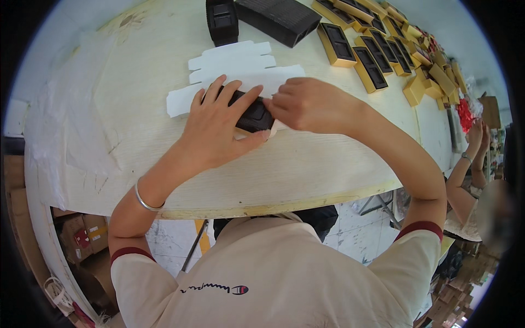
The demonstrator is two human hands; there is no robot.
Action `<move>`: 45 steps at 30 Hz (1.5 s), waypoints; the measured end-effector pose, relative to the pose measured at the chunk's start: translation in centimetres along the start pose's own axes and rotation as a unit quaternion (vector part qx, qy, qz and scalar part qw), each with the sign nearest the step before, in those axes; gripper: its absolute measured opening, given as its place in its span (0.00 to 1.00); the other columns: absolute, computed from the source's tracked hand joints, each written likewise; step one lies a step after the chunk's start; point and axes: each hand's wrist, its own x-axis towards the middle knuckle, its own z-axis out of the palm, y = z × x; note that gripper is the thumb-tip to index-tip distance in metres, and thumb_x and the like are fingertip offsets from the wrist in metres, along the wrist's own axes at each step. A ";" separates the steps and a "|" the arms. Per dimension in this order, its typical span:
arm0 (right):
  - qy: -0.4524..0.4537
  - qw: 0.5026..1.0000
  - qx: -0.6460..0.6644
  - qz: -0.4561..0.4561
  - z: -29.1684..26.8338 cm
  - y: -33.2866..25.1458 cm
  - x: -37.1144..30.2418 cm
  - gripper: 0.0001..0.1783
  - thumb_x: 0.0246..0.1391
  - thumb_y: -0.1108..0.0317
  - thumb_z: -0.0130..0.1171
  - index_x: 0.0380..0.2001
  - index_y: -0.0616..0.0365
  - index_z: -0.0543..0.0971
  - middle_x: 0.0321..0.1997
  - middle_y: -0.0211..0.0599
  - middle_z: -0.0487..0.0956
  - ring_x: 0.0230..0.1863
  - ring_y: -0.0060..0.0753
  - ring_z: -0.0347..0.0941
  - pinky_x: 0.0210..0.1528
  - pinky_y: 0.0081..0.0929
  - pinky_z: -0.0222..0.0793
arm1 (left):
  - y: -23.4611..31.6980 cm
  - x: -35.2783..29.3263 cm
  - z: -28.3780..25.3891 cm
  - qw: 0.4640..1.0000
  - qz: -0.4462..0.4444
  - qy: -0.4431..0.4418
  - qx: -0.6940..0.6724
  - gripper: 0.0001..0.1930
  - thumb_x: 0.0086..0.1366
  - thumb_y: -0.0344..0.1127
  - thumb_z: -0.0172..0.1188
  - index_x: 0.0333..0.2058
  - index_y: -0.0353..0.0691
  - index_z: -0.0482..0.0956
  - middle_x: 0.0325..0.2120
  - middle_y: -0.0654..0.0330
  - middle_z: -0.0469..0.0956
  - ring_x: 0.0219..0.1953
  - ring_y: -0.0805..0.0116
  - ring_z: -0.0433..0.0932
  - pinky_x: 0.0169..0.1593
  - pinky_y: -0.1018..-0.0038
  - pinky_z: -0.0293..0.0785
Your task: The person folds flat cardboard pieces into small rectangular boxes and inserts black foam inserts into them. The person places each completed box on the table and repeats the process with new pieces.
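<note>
A black plastic insert tray point(254, 115) lies on the table within a partly unfolded carton point(232, 62), whose white inner flaps spread out beyond it. Spread across the tray, my left hand point(216, 127) grips it with the fingers on its far side and the thumb along its near edge. A strip of gold card shows under the tray. At the tray's right end my right hand point(313, 105) is closed, with thumb and fingertips against the corner. What those fingers pinch is hidden; a pale flap shows just below them.
Black insert trays point(222, 22) stand at the back, one beside a long black stack point(280, 19). Gold boxes point(370, 69) with black inserts crowd the far right. Clear plastic sheeting point(74, 115) covers the left side. Another person's hands point(477, 136) are at the right edge.
</note>
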 end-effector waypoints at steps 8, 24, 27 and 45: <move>0.023 0.991 0.081 0.101 -0.2 -2.5 0.8 0.29 0.49 0.53 0.57 0.45 0.70 0.74 0.55 0.51 0.69 0.56 0.44 0.66 0.56 0.37 0.64 | 0.3 -0.8 0.3 0.997 -0.017 -0.019 0.068 0.37 0.61 0.61 0.52 0.62 0.43 0.61 0.63 0.47 0.55 0.67 0.45 0.48 0.64 0.45 0.43; 0.235 0.845 0.278 0.391 -0.1 -5.2 -5.1 0.30 0.42 0.77 0.65 0.53 0.57 0.73 0.59 0.52 0.68 0.59 0.52 0.65 0.59 0.38 0.63 | -5.6 -2.4 -2.1 0.983 -0.029 0.019 -0.180 0.36 0.57 0.52 0.62 0.62 0.45 0.62 0.61 0.50 0.61 0.67 0.50 0.51 0.68 0.59 0.45; 0.191 0.821 0.172 0.510 0.6 -3.6 -12.7 0.29 0.44 0.75 0.65 0.54 0.57 0.73 0.61 0.50 0.67 0.61 0.50 0.64 0.60 0.38 0.62 | -4.6 -3.1 -1.1 0.996 0.002 -0.090 -0.029 0.42 0.53 0.58 0.63 0.63 0.47 0.60 0.65 0.49 0.53 0.69 0.49 0.45 0.68 0.51 0.38; 0.000 0.927 0.284 0.245 -0.5 -4.6 -1.3 0.15 0.42 0.64 0.68 0.33 0.60 0.80 0.41 0.40 0.77 0.41 0.43 0.71 0.46 0.37 0.66 | -0.1 -4.6 -2.4 0.993 0.016 -0.078 -0.082 0.28 0.48 0.47 0.69 0.47 0.42 0.75 0.53 0.52 0.68 0.57 0.55 0.64 0.59 0.59 0.59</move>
